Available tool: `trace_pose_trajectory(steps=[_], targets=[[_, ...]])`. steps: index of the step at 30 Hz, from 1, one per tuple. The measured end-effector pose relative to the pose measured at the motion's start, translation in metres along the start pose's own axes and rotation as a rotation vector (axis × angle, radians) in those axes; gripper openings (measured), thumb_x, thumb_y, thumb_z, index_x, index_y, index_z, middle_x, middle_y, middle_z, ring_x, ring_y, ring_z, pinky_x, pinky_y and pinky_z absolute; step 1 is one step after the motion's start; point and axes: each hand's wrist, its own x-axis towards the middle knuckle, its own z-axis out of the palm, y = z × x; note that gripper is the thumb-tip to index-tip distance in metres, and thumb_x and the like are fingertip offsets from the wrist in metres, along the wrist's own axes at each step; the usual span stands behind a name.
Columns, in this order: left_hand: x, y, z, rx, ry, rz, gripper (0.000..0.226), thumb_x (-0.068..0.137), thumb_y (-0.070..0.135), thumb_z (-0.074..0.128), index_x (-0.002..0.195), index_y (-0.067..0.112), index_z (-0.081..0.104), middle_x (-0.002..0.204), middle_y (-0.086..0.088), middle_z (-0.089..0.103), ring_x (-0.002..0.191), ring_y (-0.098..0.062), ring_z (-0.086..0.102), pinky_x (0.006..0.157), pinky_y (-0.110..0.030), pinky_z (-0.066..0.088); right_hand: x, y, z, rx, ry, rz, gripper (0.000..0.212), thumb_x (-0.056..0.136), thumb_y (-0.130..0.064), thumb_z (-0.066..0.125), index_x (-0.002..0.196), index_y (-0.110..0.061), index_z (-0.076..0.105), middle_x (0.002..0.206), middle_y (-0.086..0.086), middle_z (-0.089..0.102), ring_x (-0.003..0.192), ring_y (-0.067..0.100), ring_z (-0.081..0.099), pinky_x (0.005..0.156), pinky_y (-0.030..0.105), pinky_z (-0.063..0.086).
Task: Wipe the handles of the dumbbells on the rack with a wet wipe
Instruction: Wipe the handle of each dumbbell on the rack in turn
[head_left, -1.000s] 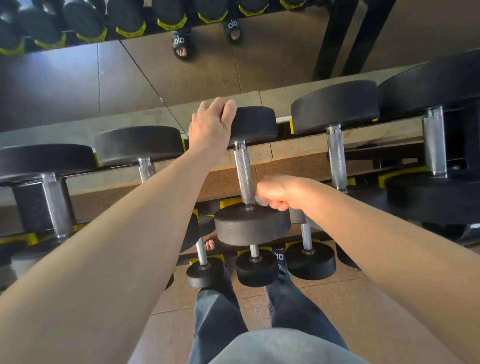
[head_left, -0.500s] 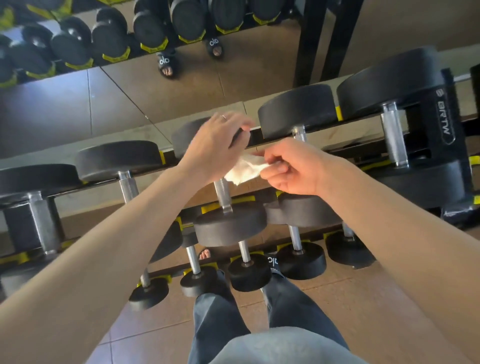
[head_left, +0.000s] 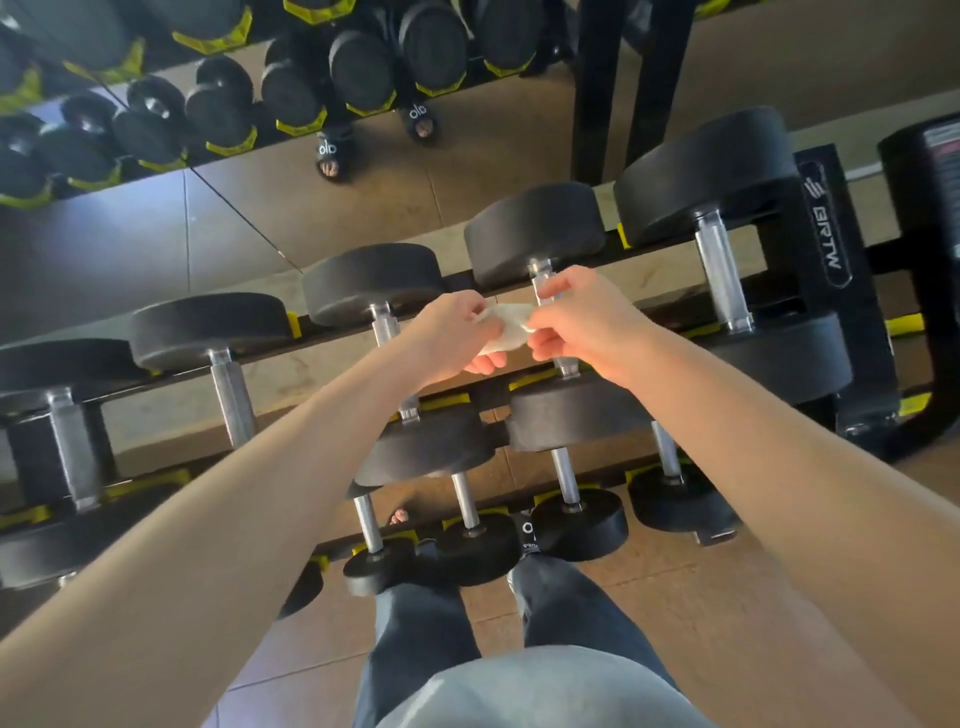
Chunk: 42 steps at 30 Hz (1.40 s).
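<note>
A small white wet wipe (head_left: 505, 328) is stretched between my two hands above the top shelf of the dumbbell rack (head_left: 852, 291). My left hand (head_left: 451, 335) pinches its left edge and my right hand (head_left: 582, 322) pinches its right edge. Behind my left hand runs the steel handle (head_left: 383, 328) of one black dumbbell, and my right hand partly covers the steel handle (head_left: 540, 275) of the dumbbell beside it. Neither hand touches a handle. More black dumbbells with steel handles lie to the left (head_left: 231, 395) and right (head_left: 722, 280).
A lower shelf holds several smaller dumbbells (head_left: 478, 545) just in front of my legs (head_left: 421, 644). A mirror behind the rack reflects dumbbells with yellow trim and sandalled feet (head_left: 330, 153). A black rack upright marked BRTW stands at the right.
My left hand came off the dumbbell head and my right hand off the handle. Both now hold the wipe between them, and the view has shifted right along the rack.
</note>
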Motion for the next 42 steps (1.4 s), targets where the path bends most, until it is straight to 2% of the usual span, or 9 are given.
trace_pose_trajectory(steps=[3, 7, 15, 19, 22, 26, 33, 39, 42], targets=[[-0.001, 0.001, 0.007, -0.154, -0.024, -0.096, 0.015, 0.103, 0.028, 0.051, 0.113, 0.02, 0.059, 0.092, 0.001, 0.074, 0.078, -0.009, 0.074, 0.071, -0.024, 0.061, -0.008, 0.007, 0.004, -0.427, 0.288, -0.247, 0.031, 0.09, -0.019, 0.068, 0.115, -0.02, 0.049, 0.1, 0.002, 0.061, 0.079, 0.012, 0.065, 0.064, 0.018, 0.055], [-0.001, 0.002, 0.009, -0.381, -0.036, -0.206, 0.015, 0.096, 0.021, 0.059, 0.11, 0.023, 0.066, 0.113, -0.002, 0.064, 0.105, -0.018, 0.064, 0.092, -0.034, 0.057, -0.021, 0.014, 0.021, -0.479, 0.453, -0.499, 0.023, 0.091, -0.022, 0.065, 0.112, -0.02, 0.057, 0.103, -0.005, 0.063, 0.084, 0.006, 0.058, 0.07, 0.007, 0.045], [0.002, -0.012, -0.007, -0.824, -0.118, -0.236, 0.025, 0.097, 0.026, 0.051, 0.108, 0.007, 0.063, 0.092, -0.008, 0.069, 0.08, -0.017, 0.067, 0.069, -0.027, 0.057, -0.028, 0.028, 0.061, -0.194, 0.218, -0.477, 0.037, 0.093, -0.031, 0.06, 0.128, -0.028, 0.047, 0.119, -0.013, 0.062, 0.106, 0.003, 0.06, 0.085, 0.017, 0.052], [0.012, -0.024, -0.009, -0.709, -0.096, -0.189, 0.027, 0.096, 0.02, 0.061, 0.116, 0.003, 0.065, 0.106, -0.008, 0.069, 0.091, -0.017, 0.068, 0.08, -0.031, 0.058, -0.027, 0.023, 0.067, 0.068, 0.295, -0.334, 0.041, 0.092, -0.036, 0.064, 0.129, -0.026, 0.047, 0.11, -0.018, 0.059, 0.099, -0.006, 0.058, 0.072, -0.001, 0.042], [0.014, -0.021, -0.011, -0.691, -0.168, -0.115, 0.021, 0.097, 0.019, 0.061, 0.114, 0.008, 0.069, 0.11, -0.01, 0.073, 0.1, -0.019, 0.072, 0.084, -0.029, 0.059, -0.019, 0.018, 0.068, 0.171, 0.464, -0.202, 0.058, 0.081, -0.04, 0.075, 0.13, -0.027, 0.046, 0.113, -0.014, 0.055, 0.1, 0.002, 0.056, 0.074, 0.008, 0.045], [0.019, -0.011, -0.018, -0.702, -0.2, -0.034, 0.021, 0.098, 0.024, 0.062, 0.109, 0.009, 0.072, 0.102, -0.007, 0.076, 0.094, -0.016, 0.073, 0.078, -0.026, 0.058, -0.016, 0.014, 0.057, 0.556, 0.155, 0.02, 0.044, 0.085, -0.031, 0.073, 0.125, -0.021, 0.058, 0.115, -0.001, 0.065, 0.108, 0.014, 0.063, 0.092, 0.037, 0.055], [0.043, 0.013, -0.019, -0.099, -0.004, 0.013, 0.035, 0.097, 0.05, 0.054, 0.1, 0.019, 0.07, 0.098, -0.001, 0.07, 0.091, -0.012, 0.066, 0.078, -0.026, 0.056, -0.004, 0.01, 0.028, 0.73, 0.267, 0.149, 0.022, 0.089, -0.01, 0.065, 0.11, -0.014, 0.064, 0.111, 0.01, 0.066, 0.105, 0.022, 0.064, 0.093, 0.039, 0.055], [0.077, 0.038, -0.026, 0.001, 0.469, 0.364, 0.023, 0.103, 0.038, 0.048, 0.108, 0.02, 0.06, 0.103, 0.006, 0.06, 0.085, -0.004, 0.055, 0.068, -0.012, 0.038, 0.047, 0.023, -0.014, 0.352, 0.564, 0.273, 0.022, 0.087, -0.013, 0.064, 0.11, -0.011, 0.066, 0.087, 0.0, 0.066, 0.096, 0.02, 0.067, 0.091, 0.034, 0.054], [0.11, 0.05, -0.014, 0.069, 0.415, 0.399, 0.029, 0.105, 0.039, 0.041, 0.122, 0.024, 0.058, 0.12, 0.004, 0.058, 0.106, -0.011, 0.054, 0.085, -0.02, 0.044, 0.076, 0.029, -0.023, 0.372, 0.57, 0.307, 0.026, 0.088, -0.011, 0.06, 0.114, -0.006, 0.063, 0.085, -0.002, 0.059, 0.094, 0.017, 0.061, 0.091, 0.033, 0.053]])
